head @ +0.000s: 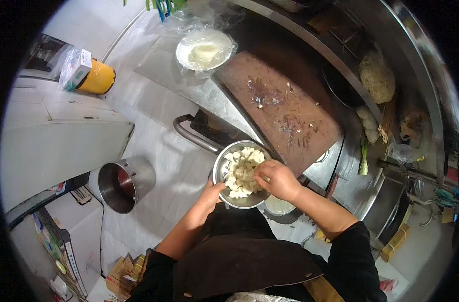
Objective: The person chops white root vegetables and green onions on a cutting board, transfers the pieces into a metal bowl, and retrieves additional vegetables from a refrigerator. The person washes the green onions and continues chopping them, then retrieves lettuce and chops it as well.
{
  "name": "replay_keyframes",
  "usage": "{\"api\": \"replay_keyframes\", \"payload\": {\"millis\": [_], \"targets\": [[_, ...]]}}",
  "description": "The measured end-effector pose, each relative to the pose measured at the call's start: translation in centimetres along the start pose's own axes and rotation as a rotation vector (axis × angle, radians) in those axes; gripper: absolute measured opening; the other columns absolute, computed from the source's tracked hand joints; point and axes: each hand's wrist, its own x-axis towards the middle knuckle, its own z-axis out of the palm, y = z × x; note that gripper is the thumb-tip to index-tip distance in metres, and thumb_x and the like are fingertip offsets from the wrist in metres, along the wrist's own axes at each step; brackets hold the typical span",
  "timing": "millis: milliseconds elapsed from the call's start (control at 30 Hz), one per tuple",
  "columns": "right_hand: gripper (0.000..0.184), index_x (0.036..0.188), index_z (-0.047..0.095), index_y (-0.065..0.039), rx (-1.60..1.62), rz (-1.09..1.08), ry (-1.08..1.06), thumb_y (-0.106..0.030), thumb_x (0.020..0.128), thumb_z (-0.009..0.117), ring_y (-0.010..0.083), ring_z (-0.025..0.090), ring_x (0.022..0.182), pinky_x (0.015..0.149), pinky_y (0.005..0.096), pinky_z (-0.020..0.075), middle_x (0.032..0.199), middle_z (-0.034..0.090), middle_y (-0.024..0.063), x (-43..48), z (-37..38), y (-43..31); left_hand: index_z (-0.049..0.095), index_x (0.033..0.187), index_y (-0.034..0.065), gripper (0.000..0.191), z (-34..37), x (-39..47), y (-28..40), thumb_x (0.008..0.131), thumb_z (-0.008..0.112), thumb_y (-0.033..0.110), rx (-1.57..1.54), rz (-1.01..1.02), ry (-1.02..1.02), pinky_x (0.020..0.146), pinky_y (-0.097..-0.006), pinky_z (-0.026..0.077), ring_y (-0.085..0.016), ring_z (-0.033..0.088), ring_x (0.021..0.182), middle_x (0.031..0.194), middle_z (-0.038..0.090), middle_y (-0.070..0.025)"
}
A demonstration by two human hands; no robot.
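Observation:
A steel bowl [248, 204] full of pale, chunky pieces, perhaps cauliflower [241, 171], is held up in front of my body. My left hand [210, 194] grips its left rim, thumb over the edge. The fingers of my right hand [278, 179] curl down at the right side of the bowl, touching the pieces. Whether they pinch one is hidden. Just beyond the bowl lies a thick brown cutting board [280, 117], stained and dotted with small pale crumbs.
Past the board stands a white bowl [180, 54] under clear plastic film. A curved metal handle [193, 134] juts out by the counter. On the floor to the left is a tall steel pot [144, 181]. Below my right wrist sits a round pale-topped container [280, 207].

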Motion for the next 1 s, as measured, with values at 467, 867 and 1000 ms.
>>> {"api": "replay_keyframes", "payload": {"millis": [467, 867, 1000], "targets": [[0.025, 0.112, 0.071, -0.01, -0.228, -0.01, 0.48, -0.017, 0.088, 0.074, 0.0357, 0.064, 0.098, 0.085, 0.0433, 0.0547, 0.102, 0.066, 0.0132, 11.9, -5.2, 5.1, 0.04, 0.15, 0.0102, 0.058, 0.0, 0.3, -0.3, 0.093, 0.055, 0.006, -0.037, 0.017, -0.024, 0.081, -0.0476, 0.063, -0.029, 0.068, 0.11, 0.13, 0.061, -0.0155], [0.015, 0.096, 0.075, -0.006, -0.029, 0.006, 0.125, -0.017, 0.085, 0.076, 0.0339, 0.066, 0.096, 0.089, 0.0443, 0.0536, 0.099, 0.07, 0.0129, -0.7, -0.5, -1.6, 0.042, 0.146, 0.0043, 0.054, -0.7, 0.8, -0.6, 0.093, 0.054, 0.005, -0.05, -0.034, -0.058, 0.083, -0.0472, 0.064, -0.031, 0.069, 0.111, 0.128, 0.063, -0.0181], [0.021, 0.105, 0.076, -0.006, 0.047, 0.159, 0.283, -0.015, 0.086, 0.078, 0.0316, 0.069, 0.096, 0.086, 0.0402, 0.0564, 0.104, 0.072, 0.014, -3.6, -1.8, -1.0, 0.04, 0.148, 0.0044, 0.057, -0.6, 0.8, -0.5, 0.093, 0.053, 0.004, -0.005, -0.036, -0.084, 0.085, -0.048, 0.063, -0.032, 0.069, 0.113, 0.132, 0.061, -0.0193]]}}
